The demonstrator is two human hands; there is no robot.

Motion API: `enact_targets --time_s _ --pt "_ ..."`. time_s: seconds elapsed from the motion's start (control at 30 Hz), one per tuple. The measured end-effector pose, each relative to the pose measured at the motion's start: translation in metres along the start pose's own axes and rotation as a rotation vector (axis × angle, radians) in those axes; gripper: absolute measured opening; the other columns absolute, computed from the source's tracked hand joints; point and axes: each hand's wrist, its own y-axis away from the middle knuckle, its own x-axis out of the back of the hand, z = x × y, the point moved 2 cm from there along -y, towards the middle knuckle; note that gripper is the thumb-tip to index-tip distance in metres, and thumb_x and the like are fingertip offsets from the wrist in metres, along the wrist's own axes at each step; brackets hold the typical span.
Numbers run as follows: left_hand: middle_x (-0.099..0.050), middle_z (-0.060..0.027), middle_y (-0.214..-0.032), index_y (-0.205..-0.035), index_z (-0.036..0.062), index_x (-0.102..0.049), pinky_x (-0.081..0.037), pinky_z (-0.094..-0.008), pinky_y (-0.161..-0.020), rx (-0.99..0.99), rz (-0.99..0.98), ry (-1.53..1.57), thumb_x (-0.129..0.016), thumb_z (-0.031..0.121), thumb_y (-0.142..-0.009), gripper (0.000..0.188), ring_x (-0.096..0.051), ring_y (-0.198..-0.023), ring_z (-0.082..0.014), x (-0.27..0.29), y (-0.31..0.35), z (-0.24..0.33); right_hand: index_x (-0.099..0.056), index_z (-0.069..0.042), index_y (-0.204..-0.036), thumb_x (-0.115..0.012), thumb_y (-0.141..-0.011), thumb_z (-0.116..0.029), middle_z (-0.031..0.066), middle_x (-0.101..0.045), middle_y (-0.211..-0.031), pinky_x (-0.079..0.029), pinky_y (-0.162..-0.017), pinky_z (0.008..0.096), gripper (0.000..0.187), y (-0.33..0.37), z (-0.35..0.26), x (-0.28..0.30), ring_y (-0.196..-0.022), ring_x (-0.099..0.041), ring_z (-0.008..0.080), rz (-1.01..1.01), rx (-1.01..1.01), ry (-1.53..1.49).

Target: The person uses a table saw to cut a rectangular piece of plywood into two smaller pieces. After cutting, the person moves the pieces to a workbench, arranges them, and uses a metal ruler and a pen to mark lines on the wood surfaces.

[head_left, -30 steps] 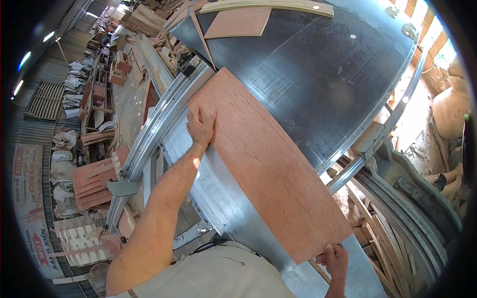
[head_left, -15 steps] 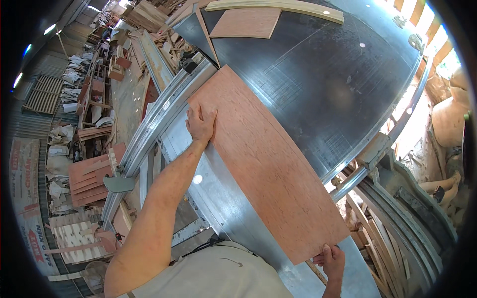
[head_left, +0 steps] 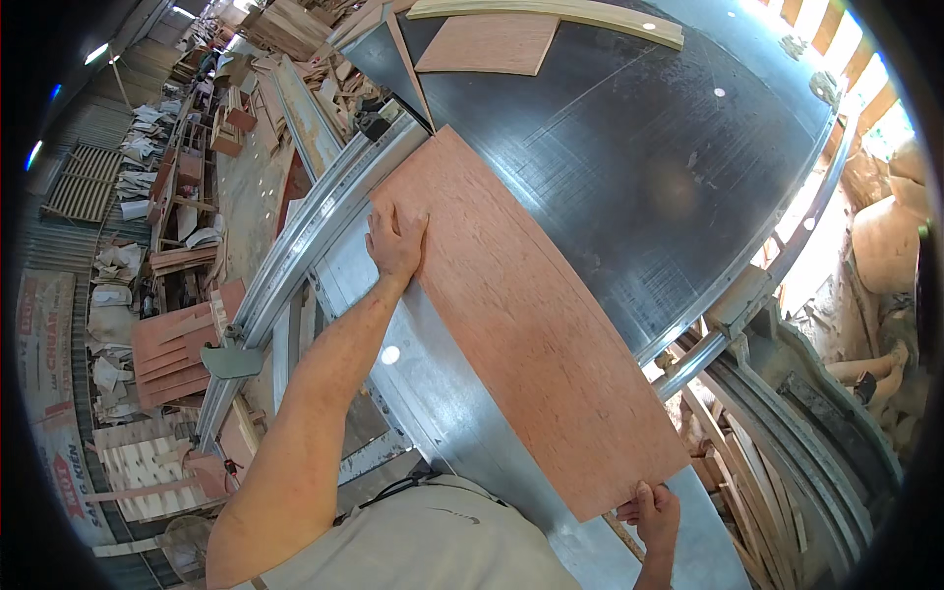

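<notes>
A long reddish-brown plywood board (head_left: 536,324) lies slantwise over a metal machine table, its far end touching the aluminium fence (head_left: 295,261). My left hand (head_left: 395,244) rests on the board's left edge near that far end, fingers stretched out and palm down. At the near end, my right hand (head_left: 654,513) pinches the board's edge close to its corner between thumb and fingers; the fingertips beneath are partly hidden. Under the board, the silvery table strip (head_left: 433,344) shows on the left and the dark steel tabletop (head_left: 610,167) on the right.
A smaller plywood piece (head_left: 487,44) and a pale wooden strip (head_left: 551,18) lie on the far tabletop. A green-grey paddle-shaped part (head_left: 232,362) sits beside the fence. Wood offcuts (head_left: 742,472) are heaped at the right, below a metal rail (head_left: 693,364).
The board and both hands appear almost unmoved, shifted only very slightly up and left in view. My hold on the board looks the same.
</notes>
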Motion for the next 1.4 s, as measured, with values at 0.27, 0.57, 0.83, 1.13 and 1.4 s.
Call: enact_targets --time_s 0.27,0.57,0.83,1.13,1.4 --pt "-0.04 -0.0192 -0.147 -0.138 0.0033 -0.048 -0.017 -0.0577 -0.114 0.003 0.057 -0.067 -0.068 0.058 -0.081 0.082 -0.027 -0.143 -0.0352 -0.008 0.005 -0.01 -0.063 0.001 -0.079 -0.054 -0.1 -0.026 0.012 -0.068 -0.063 -0.05 -0.045 0.0253 0.035 0.001 0.004 0.005 -0.051 -0.067 0.0176 -0.007 0.005 0.011" --pt "-0.037 -0.0234 -0.15 -0.141 0.0031 -0.045 -0.017 -0.0541 -0.116 0.0 0.063 -0.061 -0.068 0.058 -0.08 0.085 -0.025 -0.145 -0.036 -0.008 0.014 -0.005 -0.064 0.001 -0.08 -0.052 -0.1 -0.026 0.0119 -0.069 -0.065 -0.05 -0.045 0.0253 0.035 0.005 0.009 0.013 -0.053 -0.068 0.0178 -0.004 -0.019 0.017" --pt "-0.033 -0.0259 -0.152 -0.143 0.0025 -0.043 -0.016 -0.0502 -0.118 -0.002 0.034 -0.027 -0.069 0.057 -0.081 0.087 -0.024 -0.146 -0.0364 -0.006 0.015 -0.006 -0.063 0.002 -0.085 -0.051 -0.101 -0.027 0.0127 -0.07 -0.07 -0.052 -0.049 0.0258 0.035 0.006 0.009 0.017 -0.057 -0.07 0.0185 -0.045 -0.028 -0.004" --pt "-0.036 -0.0237 -0.151 -0.143 0.0015 -0.043 -0.016 -0.0499 -0.117 -0.019 0.045 -0.035 -0.069 0.056 -0.081 0.086 -0.025 -0.145 -0.0369 -0.007 0.015 -0.006 -0.062 0.003 -0.087 -0.05 -0.102 -0.026 0.0121 -0.071 -0.072 -0.054 -0.052 0.0267 0.035 0.007 0.004 0.017 -0.06 -0.071 0.0188 -0.063 -0.058 0.015" --pt "-0.032 -0.0228 -0.154 -0.144 0.0006 -0.042 -0.014 -0.0503 -0.118 0.01 0.015 -0.062 -0.067 0.057 -0.082 0.087 -0.022 -0.147 -0.0365 -0.008 0.014 -0.009 -0.063 0.001 -0.085 -0.05 -0.101 -0.029 0.013 -0.071 -0.07 -0.053 -0.05 0.0263 0.036 0.006 0.002 0.014 -0.058 -0.07 0.019 -0.047 -0.045 0.012"
